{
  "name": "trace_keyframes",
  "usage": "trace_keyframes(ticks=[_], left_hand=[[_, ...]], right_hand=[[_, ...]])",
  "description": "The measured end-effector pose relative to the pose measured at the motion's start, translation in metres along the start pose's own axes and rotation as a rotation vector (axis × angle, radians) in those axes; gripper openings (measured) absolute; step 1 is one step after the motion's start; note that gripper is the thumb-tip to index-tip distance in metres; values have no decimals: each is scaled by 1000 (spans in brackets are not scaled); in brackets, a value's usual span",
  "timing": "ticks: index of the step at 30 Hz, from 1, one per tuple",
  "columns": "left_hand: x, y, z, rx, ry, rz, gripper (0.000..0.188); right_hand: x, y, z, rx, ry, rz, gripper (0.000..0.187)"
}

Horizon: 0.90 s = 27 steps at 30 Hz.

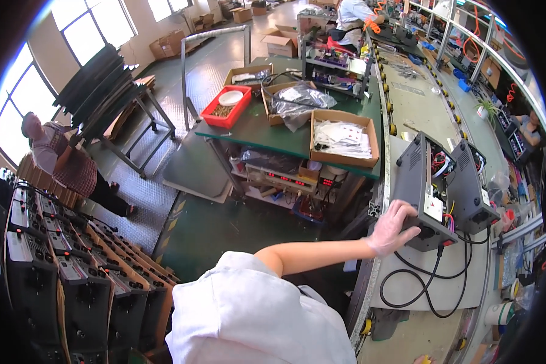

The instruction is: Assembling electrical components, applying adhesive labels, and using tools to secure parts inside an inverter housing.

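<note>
My left hand, in a thin clear glove, reaches right with its fingers spread. It rests against a dark grey metal-cased machine on the line and does not grip it. The casing stands uncovered, with coloured wires inside and a white panel on its near end. Beside it on the right stands a second such machine. Black power cables loop from both over the pale belt. My right hand does not show; a small pinkish-yellow patch at the bottom edge is too cut off to make out.
A green bench holds a red bin and open cartons. Finished-looking machines stand in rows at lower left. A person stands by a loaded cart; others work along the line.
</note>
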State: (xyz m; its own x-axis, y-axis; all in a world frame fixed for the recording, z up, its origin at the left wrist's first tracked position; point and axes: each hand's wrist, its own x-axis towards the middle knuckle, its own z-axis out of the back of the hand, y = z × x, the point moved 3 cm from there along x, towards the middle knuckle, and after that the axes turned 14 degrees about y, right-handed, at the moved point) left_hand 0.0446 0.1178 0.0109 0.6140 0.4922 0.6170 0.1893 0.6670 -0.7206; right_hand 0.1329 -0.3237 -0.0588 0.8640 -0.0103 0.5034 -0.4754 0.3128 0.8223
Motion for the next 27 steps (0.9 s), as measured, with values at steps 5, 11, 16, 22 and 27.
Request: trace_keyframes(ticks=[5,11,16,22,27], left_hand=[[1,21,-16,-287,-192,128,32],[11,74,-36,-411,-287,429,23],[8,99,-48,-370,-372,513,28],[7,103,-52,-340,-361,636,28],[8,99,-55,-375,-349,619,27]], right_hand=[[-1,0,-2,78,-21,-18,48],[1,-13,10,-13,-56,-50,50],[0,-8,4,-49,-38,-9,50],[-1,2,-2,-58,-21,8,51],[1,7,-3,-77,-31,54,54]])
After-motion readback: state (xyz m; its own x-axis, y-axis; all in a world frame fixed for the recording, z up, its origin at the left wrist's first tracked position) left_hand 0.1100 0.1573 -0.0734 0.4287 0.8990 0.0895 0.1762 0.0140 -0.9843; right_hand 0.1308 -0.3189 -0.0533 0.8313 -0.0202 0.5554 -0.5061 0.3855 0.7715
